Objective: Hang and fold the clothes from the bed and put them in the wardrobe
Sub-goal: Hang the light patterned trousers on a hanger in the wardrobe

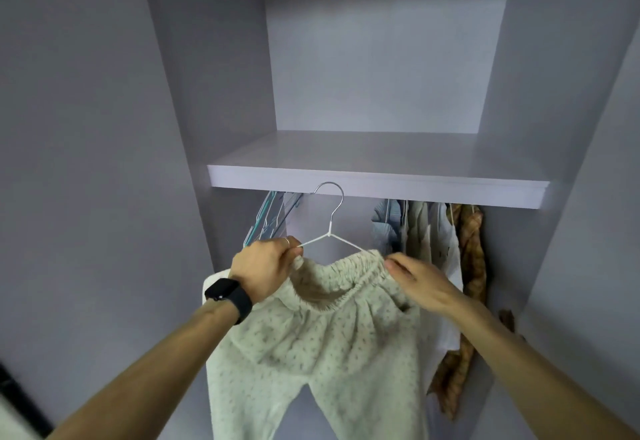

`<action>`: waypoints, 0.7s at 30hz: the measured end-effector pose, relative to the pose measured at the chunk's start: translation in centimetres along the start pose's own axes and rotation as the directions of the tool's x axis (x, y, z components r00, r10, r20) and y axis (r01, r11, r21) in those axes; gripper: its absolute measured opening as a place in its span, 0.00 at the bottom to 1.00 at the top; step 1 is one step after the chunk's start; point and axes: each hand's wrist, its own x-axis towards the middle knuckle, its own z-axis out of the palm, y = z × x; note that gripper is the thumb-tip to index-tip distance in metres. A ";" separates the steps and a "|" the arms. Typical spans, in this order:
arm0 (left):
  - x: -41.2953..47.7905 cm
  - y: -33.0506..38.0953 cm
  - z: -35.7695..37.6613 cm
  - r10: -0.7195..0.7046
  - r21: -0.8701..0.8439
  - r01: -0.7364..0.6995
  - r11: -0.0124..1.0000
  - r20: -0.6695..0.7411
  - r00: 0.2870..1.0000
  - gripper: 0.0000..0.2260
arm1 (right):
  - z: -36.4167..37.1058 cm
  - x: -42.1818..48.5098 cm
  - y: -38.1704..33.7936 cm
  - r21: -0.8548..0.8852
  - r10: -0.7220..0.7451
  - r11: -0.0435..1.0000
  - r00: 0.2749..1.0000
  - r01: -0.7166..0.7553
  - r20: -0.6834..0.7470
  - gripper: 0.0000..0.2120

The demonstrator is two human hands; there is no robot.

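Head view: soft, light trousers on thin wire hanger, probably slippery, best gripped at elastic waistband; left fingers pinching hanger end, right fingers straight, touching waistband.

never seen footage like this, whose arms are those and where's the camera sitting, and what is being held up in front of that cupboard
There is no machine here. It is one picture from a wide-angle camera worn on a person's head, looking forward and down, so both arms are that person's own. They face an open wardrobe with a shelf. The left hand, with a black watch on its wrist, pinches a white wire hanger. Cream dotted trousers hang from it by the waistband. The right hand touches the waistband's other end; whether it grips is unclear. Other clothes hang to the right.
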 end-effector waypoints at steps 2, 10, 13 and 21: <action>-0.4 -0.2 -0.3 -0.020 0.026 0.020 0.999 0.010 1.000 0.12 | 2.0 -0.6 0.6 0.043 -0.063 0.997 0.995 0.066 -0.078 0.11; 0.9 3.6 -0.6 -0.042 -0.330 0.049 0.943 0.027 0.999 0.12 | 4.9 -0.6 -1.9 0.071 -0.136 0.981 0.899 0.182 -0.416 0.13; 0.0 3.0 -0.4 -0.009 -0.295 0.033 0.955 0.081 0.997 0.13 | 4.8 -0.9 -1.0 -0.139 -0.199 0.978 0.884 0.154 -0.422 0.11; -0.6 3.8 -0.4 0.069 -0.304 -0.036 0.952 0.099 0.993 0.11 | 5.5 -2.5 2.3 -0.181 -0.261 0.964 0.804 0.192 -0.535 0.06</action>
